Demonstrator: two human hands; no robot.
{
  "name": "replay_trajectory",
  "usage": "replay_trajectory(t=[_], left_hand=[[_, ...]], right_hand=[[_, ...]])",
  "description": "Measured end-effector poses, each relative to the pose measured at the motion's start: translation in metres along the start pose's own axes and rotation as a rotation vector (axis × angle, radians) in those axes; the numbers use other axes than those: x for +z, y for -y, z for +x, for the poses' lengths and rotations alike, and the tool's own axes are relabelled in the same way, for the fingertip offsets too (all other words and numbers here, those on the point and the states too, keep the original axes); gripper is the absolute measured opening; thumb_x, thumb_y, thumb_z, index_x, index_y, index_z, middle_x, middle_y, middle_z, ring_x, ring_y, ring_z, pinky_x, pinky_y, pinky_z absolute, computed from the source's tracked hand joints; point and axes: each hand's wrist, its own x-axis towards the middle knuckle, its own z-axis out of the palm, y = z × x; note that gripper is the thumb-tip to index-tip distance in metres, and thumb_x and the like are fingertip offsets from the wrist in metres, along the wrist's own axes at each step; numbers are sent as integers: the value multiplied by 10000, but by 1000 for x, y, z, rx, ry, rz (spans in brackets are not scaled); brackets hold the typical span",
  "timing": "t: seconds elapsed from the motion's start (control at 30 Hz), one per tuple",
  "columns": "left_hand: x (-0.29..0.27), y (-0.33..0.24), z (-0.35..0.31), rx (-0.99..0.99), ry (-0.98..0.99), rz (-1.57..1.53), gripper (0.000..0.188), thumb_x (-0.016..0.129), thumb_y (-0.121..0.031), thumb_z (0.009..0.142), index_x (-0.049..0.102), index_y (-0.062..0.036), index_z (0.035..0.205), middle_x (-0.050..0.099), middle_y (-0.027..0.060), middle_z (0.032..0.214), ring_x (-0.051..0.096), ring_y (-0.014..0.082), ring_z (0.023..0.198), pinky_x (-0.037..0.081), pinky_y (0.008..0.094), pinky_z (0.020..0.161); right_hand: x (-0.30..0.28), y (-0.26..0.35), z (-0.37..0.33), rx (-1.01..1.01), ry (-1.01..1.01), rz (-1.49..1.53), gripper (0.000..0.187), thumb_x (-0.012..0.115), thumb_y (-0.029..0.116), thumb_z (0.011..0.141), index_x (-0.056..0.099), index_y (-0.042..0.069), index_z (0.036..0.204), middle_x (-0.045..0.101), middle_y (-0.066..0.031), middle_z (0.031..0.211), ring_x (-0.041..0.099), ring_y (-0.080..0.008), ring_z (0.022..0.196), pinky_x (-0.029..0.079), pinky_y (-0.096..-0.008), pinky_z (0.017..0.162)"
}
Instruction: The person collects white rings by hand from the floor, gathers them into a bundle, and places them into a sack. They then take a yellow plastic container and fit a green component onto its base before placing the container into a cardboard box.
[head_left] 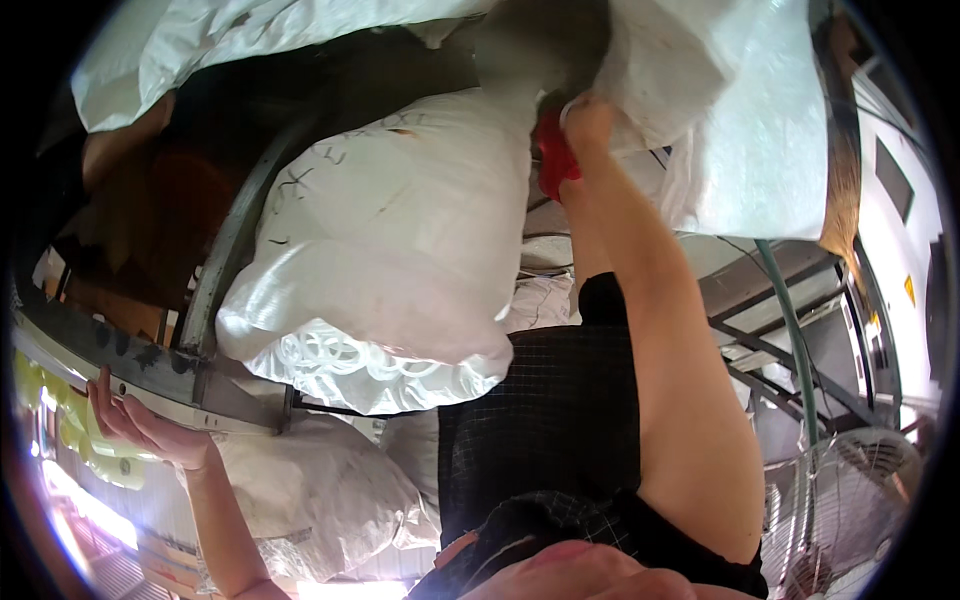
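Rings, overlapping too much for counting, are showing through one white sack, which is sitting at centre beside one metal frame, probably for support. The left hand is lying along the frame's near rail, perhaps for steadying; its fingers are spreading slightly apart. The right hand is showing between that sack and one pale sheet, beside one red shoe; I cannot tell its fingers' state.
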Motion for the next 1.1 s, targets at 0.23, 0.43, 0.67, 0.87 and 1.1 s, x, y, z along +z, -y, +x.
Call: replay_trajectory(t=[0.23, 0.43, 0.67, 0.87, 1.1], left_hand=[[0, -7, 3, 136, -39, 77, 468, 463, -324, 1023, 359, -61, 1395, 498, 224, 1353, 446, 405, 1249, 399, 527, 1014], [9, 0, 2, -52, 11, -101, 535, 570, -394, 950, 383, -112, 1363, 429, 229, 1397, 468, 396, 1274, 416, 540, 1041], [-5, -15, 8, 5, 67, 39, 480, 541, -262, 962, 375, -126, 1391, 449, 255, 1388, 456, 421, 1283, 376, 545, 1055], [-8, -7, 2, -33, 31, -30, 415, 468, -229, 985, 396, -151, 1386, 470, 232, 1364, 429, 408, 1294, 339, 534, 1073], [3, -30, 11, -654, -55, -261, 446, 358, -282, 1001, 536, 52, 1237, 377, 195, 1389, 304, 294, 1337, 259, 431, 1095]], right_hand=[[106, -85, -101, 355, 190, 121, 207, 551, 142, 862, 744, 66, 850, 726, -165, 960, 691, -335, 875, 537, -423, 807], [149, -121, -52, 520, 130, 281, 205, 539, 145, 872, 726, 65, 902, 720, -151, 975, 685, -313, 889, 536, -402, 798], [158, -108, -58, 543, 231, 338, 214, 525, 148, 883, 705, 64, 962, 714, -134, 991, 678, -287, 905, 534, -377, 788], [145, -100, -34, 578, 245, 427, 229, 513, 151, 893, 687, 63, 1014, 708, -120, 1005, 672, -264, 919, 533, -356, 779], [93, -78, -70, 776, 405, 699, 256, 498, 154, 904, 666, 61, 1074, 701, -103, 1022, 665, -238, 936, 532, -331, 769]])
